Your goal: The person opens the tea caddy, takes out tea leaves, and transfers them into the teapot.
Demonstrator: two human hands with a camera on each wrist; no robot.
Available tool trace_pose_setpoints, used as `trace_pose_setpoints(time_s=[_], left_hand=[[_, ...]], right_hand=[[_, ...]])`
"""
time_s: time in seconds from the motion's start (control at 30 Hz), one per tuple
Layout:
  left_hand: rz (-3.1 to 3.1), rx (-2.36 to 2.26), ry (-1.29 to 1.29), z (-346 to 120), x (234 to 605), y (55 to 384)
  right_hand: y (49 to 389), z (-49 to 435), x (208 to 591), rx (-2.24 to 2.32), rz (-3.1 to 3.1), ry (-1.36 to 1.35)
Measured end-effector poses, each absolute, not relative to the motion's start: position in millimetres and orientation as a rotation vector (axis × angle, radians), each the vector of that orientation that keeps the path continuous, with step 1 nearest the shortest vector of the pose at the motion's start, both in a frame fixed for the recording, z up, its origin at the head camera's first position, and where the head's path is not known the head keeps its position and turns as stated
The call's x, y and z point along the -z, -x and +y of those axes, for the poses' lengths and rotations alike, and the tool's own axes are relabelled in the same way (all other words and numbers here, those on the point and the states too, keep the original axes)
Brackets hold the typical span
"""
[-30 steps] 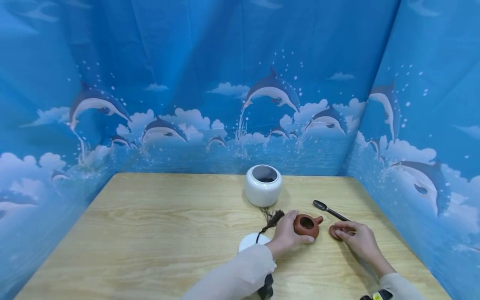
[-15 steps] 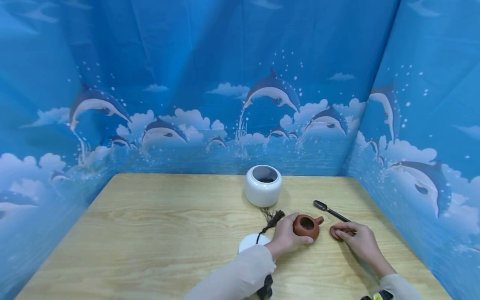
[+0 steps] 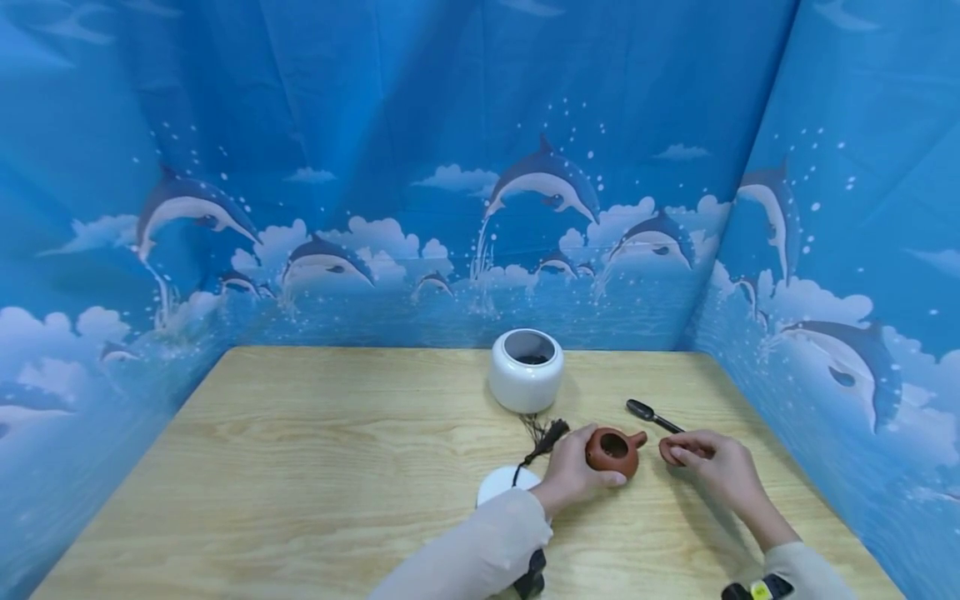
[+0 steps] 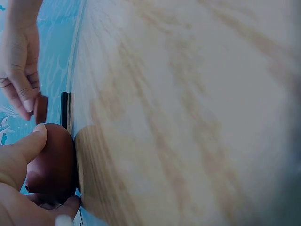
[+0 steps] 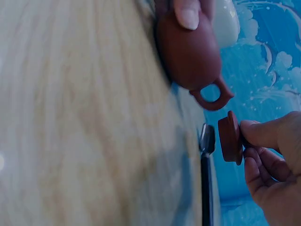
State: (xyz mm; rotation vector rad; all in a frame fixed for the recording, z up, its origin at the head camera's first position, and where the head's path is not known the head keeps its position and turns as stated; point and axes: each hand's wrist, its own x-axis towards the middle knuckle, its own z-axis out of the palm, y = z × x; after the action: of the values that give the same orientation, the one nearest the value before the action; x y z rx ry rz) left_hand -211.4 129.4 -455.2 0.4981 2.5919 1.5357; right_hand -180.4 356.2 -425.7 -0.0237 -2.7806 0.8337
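My left hand (image 3: 576, 473) grips a small reddish-brown teapot (image 3: 622, 468) standing on the table, fingers and thumb around its body. The teapot's top is uncovered, with dark bits showing inside. Its ring handle (image 5: 212, 98) points toward the right hand, and a small spout (image 4: 34, 182) shows in the left wrist view. My right hand (image 3: 726, 471) pinches the teapot's lid (image 5: 230, 140) between thumb and fingers. The lid is held on edge above the table, just right of the teapot and apart from it.
A white jar (image 3: 527, 390) with dark contents stands behind the teapot. A black tea scoop (image 3: 642, 409) lies beyond the right hand. A white disc (image 3: 501, 483) lies beside the left wrist, with a dark tassel (image 3: 553, 435) near it. Dolphin-printed curtains (image 3: 420, 167) border the table.
My right hand has raised the lid slightly, and more of the lid's face shows. The left hand and teapot have barely moved.
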Motion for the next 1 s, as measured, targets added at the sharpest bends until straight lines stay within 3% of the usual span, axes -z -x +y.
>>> trace_pose_setpoints(time_s=[0.53,1.0], left_hand=[[2.717,-1.549,-0.785,126,459,213],[2.681,-1.515,-0.711,125,457,211]], right_hand=[[191,311,407,-1.025,-2.649,-0.216],[201,292,412,-1.028,-2.707,-0.287]])
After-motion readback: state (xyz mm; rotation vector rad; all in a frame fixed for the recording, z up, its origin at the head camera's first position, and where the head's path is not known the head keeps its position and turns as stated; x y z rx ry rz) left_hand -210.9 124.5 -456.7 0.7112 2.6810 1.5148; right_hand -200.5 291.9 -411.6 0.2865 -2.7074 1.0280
